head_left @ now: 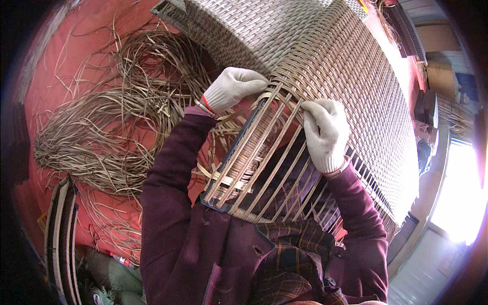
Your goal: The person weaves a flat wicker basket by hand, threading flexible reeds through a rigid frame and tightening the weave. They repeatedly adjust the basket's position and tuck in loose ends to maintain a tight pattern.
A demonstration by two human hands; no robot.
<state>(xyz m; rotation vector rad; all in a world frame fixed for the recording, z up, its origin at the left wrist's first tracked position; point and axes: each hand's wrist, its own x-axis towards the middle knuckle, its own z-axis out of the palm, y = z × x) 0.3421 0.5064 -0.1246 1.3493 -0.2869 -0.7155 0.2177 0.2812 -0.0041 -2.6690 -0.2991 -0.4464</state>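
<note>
A large wicker panel (351,66) of flat tan strips lies before me, densely woven at its far part. Toward me its bare warp strands (277,190) run open to the frame's near edge. My left hand (229,90), in a white knit glove, is closed in a pinch at the panel's left edge, where the weave ends. A thin weaving strip (279,97) crosses the strands there, between the two hands. My right hand (326,133), gloved alike, pinches at the same weave line further right. The fingertips partly hide what they grip.
Loose tan strips (101,129) lie in a big tangled heap on the red floor (56,96) at left. Behind the panel stands another woven piece (239,30). A slatted curved frame (61,239) leans at lower left, near a bottle (123,261). A bright window (460,193) is at right.
</note>
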